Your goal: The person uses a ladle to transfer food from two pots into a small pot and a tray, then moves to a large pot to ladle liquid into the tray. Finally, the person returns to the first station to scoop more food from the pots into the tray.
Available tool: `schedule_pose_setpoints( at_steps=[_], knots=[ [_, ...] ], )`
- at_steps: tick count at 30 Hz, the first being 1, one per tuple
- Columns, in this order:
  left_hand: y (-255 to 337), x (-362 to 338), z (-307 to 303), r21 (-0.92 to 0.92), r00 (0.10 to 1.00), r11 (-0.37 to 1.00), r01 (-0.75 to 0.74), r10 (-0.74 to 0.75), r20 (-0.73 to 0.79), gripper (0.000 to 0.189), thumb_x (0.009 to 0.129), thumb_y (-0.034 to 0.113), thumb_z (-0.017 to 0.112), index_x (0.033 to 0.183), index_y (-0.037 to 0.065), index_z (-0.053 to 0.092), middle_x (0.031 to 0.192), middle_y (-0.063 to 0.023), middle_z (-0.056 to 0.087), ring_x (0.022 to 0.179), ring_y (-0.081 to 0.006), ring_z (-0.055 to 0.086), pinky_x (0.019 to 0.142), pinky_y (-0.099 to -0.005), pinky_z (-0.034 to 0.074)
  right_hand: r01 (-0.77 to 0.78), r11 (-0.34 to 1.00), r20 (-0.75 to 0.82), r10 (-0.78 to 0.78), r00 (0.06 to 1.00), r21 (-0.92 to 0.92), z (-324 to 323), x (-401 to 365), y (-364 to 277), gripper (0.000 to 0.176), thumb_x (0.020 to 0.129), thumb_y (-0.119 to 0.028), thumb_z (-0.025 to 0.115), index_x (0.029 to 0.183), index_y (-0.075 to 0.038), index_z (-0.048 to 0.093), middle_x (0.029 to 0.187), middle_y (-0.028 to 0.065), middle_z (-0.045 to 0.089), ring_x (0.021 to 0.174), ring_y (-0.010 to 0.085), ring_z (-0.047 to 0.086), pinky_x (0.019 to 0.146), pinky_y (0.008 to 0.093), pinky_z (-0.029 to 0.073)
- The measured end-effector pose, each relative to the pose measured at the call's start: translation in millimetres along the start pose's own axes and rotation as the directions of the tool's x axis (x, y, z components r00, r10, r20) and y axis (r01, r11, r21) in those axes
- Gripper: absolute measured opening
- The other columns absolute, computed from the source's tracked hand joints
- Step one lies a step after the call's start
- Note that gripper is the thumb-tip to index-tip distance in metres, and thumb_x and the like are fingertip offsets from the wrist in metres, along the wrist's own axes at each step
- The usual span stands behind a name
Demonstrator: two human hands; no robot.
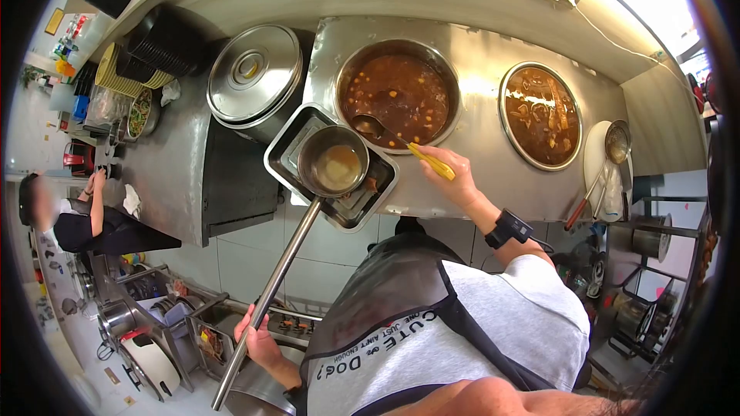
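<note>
Left hand (260, 341): fingers clenched round the long handle of a small round steel saucepan (308, 154), held over rectangular steel tray (287, 152) on the steel surface (478, 77). Right hand (455, 173): fingers grasp yellow-handled steel ladle (406, 146), bowl in round steel pot of brown stew (340, 91)

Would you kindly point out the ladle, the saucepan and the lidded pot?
ladle (428, 160), head view, on its yellow handle.
saucepan (287, 262), head view, on its long handle.
lidded pot (254, 73), head view, on the lid.
</note>
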State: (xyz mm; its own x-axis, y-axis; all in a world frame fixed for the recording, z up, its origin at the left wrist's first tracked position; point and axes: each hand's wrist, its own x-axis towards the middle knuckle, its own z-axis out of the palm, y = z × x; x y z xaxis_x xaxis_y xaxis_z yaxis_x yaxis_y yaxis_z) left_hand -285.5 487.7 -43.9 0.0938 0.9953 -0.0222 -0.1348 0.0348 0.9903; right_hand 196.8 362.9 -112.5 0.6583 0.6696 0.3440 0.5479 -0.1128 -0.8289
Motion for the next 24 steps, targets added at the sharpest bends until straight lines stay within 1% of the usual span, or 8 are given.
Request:
schedule_pose_setpoints(
  at_steps=[5, 7, 10, 14, 17, 19, 21, 24],
  knots=[
    [2, -1, 3, 0.003, 1.000, 1.000, -0.012, 0.012, 0.008, 0.031, 0.084, 0.011, 0.051, 0.109, -0.007, 0.050, 0.117, -0.0300, 0.054, 0.103, -0.0341, 0.059, 0.083, -0.0366, 0.055, 0.018, 1.000, -0.078, -0.019, 0.997, -0.013, 2, 10, 13, 0.032, 0.076, -0.005, 0.071, 0.107, -0.008, 0.065, 0.090, 0.0135, 0.067, 0.078, 0.0273, 0.066, 0.070, 0.0325, 0.053],
    [2, -2, 4, 0.005, 1.000, 1.000, -0.006, 0.006, -0.006, 0.031, 0.084, 0.011, 0.051, 0.109, -0.007, 0.050, 0.117, -0.0298, 0.054, 0.103, -0.0336, 0.059, 0.083, -0.0364, 0.055, 0.090, 0.987, -0.095, -0.103, 0.990, -0.133, -3, 13, 16, 0.032, 0.074, -0.004, 0.072, 0.105, -0.007, 0.064, 0.084, 0.0136, 0.065, 0.072, 0.0284, 0.064, 0.064, 0.0334, 0.052],
    [-3, -1, -1, 0.007, 1.000, 1.000, -0.005, 0.005, -0.008, 0.031, 0.084, 0.011, 0.050, 0.109, -0.007, 0.050, 0.116, -0.0295, 0.054, 0.104, -0.0336, 0.058, 0.084, -0.0366, 0.055, 0.189, 0.968, -0.109, -0.208, 0.972, -0.164, -7, 17, 5, 0.032, 0.073, -0.003, 0.072, 0.104, -0.006, 0.064, 0.080, 0.0130, 0.063, 0.067, 0.0285, 0.062, 0.061, 0.0340, 0.051],
    [-1, -1, -1, 0.029, 1.000, 1.000, -0.008, 0.008, -0.023, 0.031, 0.084, 0.011, 0.049, 0.109, -0.007, 0.050, 0.116, -0.0294, 0.054, 0.105, -0.0336, 0.058, 0.084, -0.0370, 0.055, 0.148, 0.988, -0.052, -0.150, 0.987, -0.041, 7, 19, 0, 0.033, 0.074, -0.004, 0.072, 0.106, -0.007, 0.063, 0.080, 0.0124, 0.064, 0.069, 0.0276, 0.062, 0.061, 0.0345, 0.051],
    [1, -1, -1, 0.031, 0.999, 0.999, -0.005, 0.003, 0.053, 0.027, 0.088, 0.013, 0.049, 0.111, 0.000, 0.051, 0.118, -0.0233, 0.055, 0.111, -0.0298, 0.055, 0.086, -0.0356, 0.051, 0.164, 0.986, -0.079, -0.163, 0.983, 0.003, 27, 24, 10, 0.033, 0.075, -0.005, 0.072, 0.107, -0.007, 0.063, 0.084, 0.0127, 0.065, 0.071, 0.0276, 0.063, 0.063, 0.0343, 0.052],
    [3, -1, 4, 0.015, 1.000, 1.000, -0.010, 0.010, -0.012, 0.030, 0.084, 0.011, 0.048, 0.109, -0.007, 0.050, 0.116, -0.0296, 0.054, 0.105, -0.0339, 0.057, 0.085, -0.0376, 0.055, 0.156, 0.988, -0.092, -0.154, 0.984, 0.013, 36, 31, 15, 0.030, 0.077, -0.007, 0.071, 0.107, -0.006, 0.064, 0.088, 0.0138, 0.066, 0.074, 0.0279, 0.064, 0.067, 0.0344, 0.053],
    [4, -1, 5, 0.016, 1.000, 1.000, -0.017, 0.017, -0.005, 0.030, 0.084, 0.011, 0.048, 0.109, -0.007, 0.050, 0.116, -0.0298, 0.054, 0.105, -0.0340, 0.058, 0.084, -0.0376, 0.055, 0.059, 0.997, -0.140, -0.051, 0.989, 0.048, 43, 38, 25, 0.029, 0.078, -0.008, 0.070, 0.106, -0.005, 0.064, 0.091, 0.0150, 0.067, 0.078, 0.0283, 0.065, 0.069, 0.0342, 0.053],
    [5, -1, 6, 0.017, 1.000, 0.999, -0.029, 0.030, -0.001, 0.030, 0.084, 0.010, 0.049, 0.108, -0.007, 0.050, 0.115, -0.0302, 0.054, 0.104, -0.0342, 0.058, 0.084, -0.0374, 0.055, 0.086, 0.996, -0.260, -0.081, 0.962, 0.010, 43, 52, 41, 0.028, 0.079, -0.009, 0.070, 0.106, -0.004, 0.064, 0.092, 0.0156, 0.067, 0.080, 0.0283, 0.065, 0.071, 0.0340, 0.052]
  ],
)
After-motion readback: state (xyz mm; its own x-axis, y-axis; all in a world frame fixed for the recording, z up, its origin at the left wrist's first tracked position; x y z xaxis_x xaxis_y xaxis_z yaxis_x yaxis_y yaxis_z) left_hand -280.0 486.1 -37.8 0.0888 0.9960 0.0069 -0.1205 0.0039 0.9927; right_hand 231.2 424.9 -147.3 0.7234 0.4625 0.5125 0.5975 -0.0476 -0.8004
